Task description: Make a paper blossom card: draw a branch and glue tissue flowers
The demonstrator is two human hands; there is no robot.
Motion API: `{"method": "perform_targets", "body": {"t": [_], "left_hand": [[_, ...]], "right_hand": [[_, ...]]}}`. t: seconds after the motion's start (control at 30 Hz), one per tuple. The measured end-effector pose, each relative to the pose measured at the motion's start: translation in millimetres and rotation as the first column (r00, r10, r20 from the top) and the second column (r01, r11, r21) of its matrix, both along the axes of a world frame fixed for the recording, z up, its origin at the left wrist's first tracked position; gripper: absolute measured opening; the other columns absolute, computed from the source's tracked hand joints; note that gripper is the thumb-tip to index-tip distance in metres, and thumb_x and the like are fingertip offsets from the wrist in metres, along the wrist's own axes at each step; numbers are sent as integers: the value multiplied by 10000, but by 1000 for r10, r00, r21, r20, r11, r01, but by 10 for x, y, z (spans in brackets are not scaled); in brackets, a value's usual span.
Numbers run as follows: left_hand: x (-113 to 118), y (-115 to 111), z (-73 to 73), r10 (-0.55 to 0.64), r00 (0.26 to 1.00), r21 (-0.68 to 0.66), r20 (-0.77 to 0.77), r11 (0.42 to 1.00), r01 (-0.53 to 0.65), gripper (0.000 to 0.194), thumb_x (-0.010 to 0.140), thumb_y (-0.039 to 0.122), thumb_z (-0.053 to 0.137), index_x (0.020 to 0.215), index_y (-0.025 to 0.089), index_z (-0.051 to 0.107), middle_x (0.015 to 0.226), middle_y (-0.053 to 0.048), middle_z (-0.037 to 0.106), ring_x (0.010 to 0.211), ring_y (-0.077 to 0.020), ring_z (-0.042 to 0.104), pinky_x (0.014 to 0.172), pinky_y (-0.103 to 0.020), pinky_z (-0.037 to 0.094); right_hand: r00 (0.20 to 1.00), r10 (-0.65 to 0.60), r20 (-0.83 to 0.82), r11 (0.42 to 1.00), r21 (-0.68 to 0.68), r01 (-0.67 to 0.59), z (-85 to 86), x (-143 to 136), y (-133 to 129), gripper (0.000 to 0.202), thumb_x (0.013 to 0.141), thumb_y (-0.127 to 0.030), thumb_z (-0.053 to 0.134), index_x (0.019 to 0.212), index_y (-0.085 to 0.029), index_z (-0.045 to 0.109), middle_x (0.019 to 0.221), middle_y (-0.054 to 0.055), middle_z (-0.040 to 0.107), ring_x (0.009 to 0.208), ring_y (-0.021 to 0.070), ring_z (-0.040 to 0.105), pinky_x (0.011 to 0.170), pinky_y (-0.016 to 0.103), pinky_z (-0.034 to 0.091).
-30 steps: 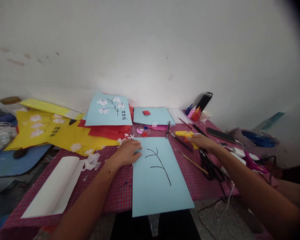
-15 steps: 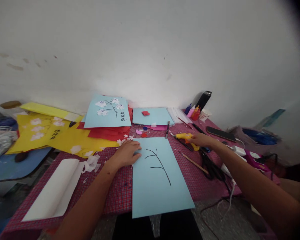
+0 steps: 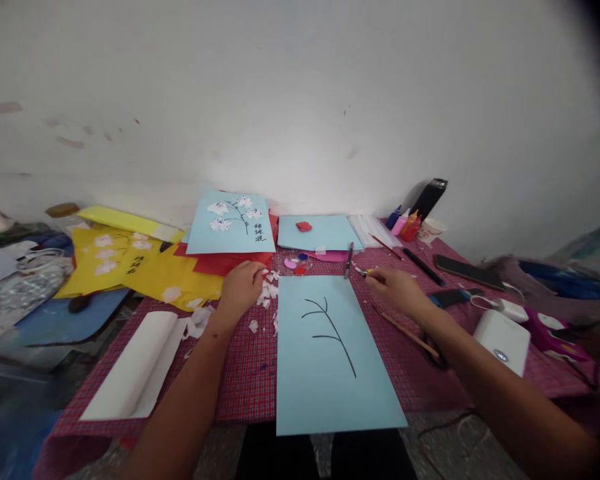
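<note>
A light blue sheet [image 3: 325, 393] with a black drawn branch lies before me, tilted slightly. My left hand [image 3: 243, 287] is closed, fingertips pinched beside small white paper scraps [image 3: 267, 293] left of the sheet's top corner; what it grips, if anything, is hidden. To the right of the sheet, my right hand [image 3: 397, 290] is wrapped round a yellow glue gun [image 3: 369, 271], mostly covered by the fingers, with its metal tip pointing left. A dark pen [image 3: 349, 260] lies near the sheet's upper right corner, and a wooden brush [image 3: 405, 330] lies below my right hand.
A folded white paper [image 3: 130, 373] lies at left. Behind it are yellow sheets [image 3: 175, 280] and a finished flower picture [image 3: 230, 233]. Paint bottles [image 3: 411, 227], a black flask [image 3: 430, 200], a phone [image 3: 467, 270] and a white power bank [image 3: 503, 340] stand or lie at right.
My left hand has come off the blue sheet and closed over the scraps. My right hand has closed further round the glue gun and hides most of it. The view has shifted left.
</note>
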State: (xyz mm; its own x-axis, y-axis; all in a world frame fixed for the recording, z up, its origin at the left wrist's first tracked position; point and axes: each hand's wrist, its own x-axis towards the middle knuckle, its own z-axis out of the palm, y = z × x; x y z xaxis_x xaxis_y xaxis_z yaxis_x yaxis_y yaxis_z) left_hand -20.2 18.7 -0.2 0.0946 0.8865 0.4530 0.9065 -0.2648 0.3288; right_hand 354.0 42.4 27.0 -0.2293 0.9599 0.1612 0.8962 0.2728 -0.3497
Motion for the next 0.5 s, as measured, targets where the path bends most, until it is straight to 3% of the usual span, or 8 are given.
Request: {"method": "perform_targets", "body": {"t": [0.17, 0.37, 0.5], "left_hand": [[36, 12, -62, -7, 999, -43, -49, 999, 5, 246, 929, 211, 451, 1011, 204, 683, 1002, -65, 711, 967, -220, 628, 865, -341, 482], [124, -6, -51, -107, 992, -45, -72, 994, 104, 271, 948, 215, 431, 1065, 190, 674, 1081, -74, 693, 1022, -213, 606, 933, -352, 468], [126, 12, -83, -188, 975, -26, -116, 982, 187, 310, 966, 231, 400, 1136, 199, 657, 1187, -80, 660, 1142, -226, 561, 1020, -396, 424]], "right_hand": [[1000, 28, 10, 997, 70, -28, -60, -332, 57, 280, 876, -272, 462, 721, -180, 676, 692, 38, 679, 628, 160, 565, 565, 268, 295], [992, -117, 41, 993, 34, 116, 88, -201, 611, 239, 797, -212, 511, 769, -141, 737, 743, 82, 718, 679, 176, 598, 575, 262, 334], [986, -149, 69, 989, 7, 149, 176, -143, 812, 246, 773, -213, 545, 849, -128, 763, 732, 99, 725, 690, 198, 622, 573, 268, 351]]}}
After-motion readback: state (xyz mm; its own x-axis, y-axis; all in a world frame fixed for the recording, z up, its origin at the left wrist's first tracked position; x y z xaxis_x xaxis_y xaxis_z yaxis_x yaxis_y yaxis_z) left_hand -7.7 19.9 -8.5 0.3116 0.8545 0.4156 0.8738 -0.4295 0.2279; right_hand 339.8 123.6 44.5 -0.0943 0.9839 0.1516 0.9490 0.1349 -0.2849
